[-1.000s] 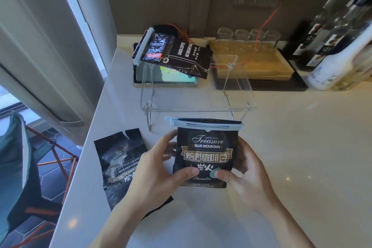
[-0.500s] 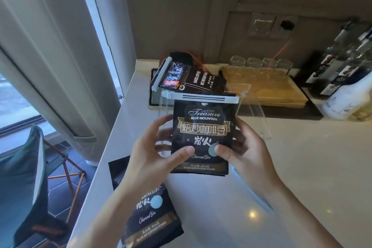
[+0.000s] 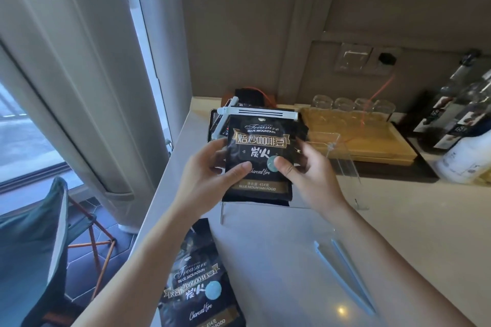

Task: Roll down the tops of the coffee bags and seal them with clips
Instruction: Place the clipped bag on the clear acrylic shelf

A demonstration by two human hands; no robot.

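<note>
Clipped coffee bag held upright in both hands above the clear acrylic shelf.

Left hand and right hand pinch its sides, thumbs on front, fingers behind. White clip closes rolled top. Second bag flat on counter; open blue clip lies apart.

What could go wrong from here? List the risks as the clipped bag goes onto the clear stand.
1. The clipped coffee bag is held only by the fingertips of the left hand and right hand; it may slip.
2. The clear stand is hard to see, so the bag might catch its edge or land crooked.
3. Another clipped bag sits right behind; pushing in could knock it.
</note>
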